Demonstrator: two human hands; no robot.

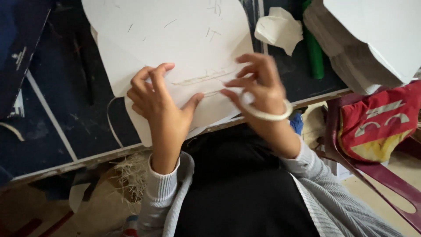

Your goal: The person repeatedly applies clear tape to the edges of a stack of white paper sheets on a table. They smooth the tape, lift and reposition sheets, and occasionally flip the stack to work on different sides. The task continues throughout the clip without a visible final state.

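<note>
A large white sheet of paper (175,39) with a rounded top lies on the dark table (61,109). My left hand (155,98) rests on the sheet's lower part, fingers curled and thumb stretched right. My right hand (258,85) hovers over the sheet's right edge, fingertips pinched near a thin pale strip (201,79) stuck across the paper. A white ring, like a tape roll (267,115), hangs around my right hand near the wrist.
A crumpled white scrap (278,28) and a green tube (313,48) lie at the back right. A stack of grey-white cardboard sheets (364,44) sits at the right. A dark red plastic chair (372,171) with a red bag (381,123) stands beside me.
</note>
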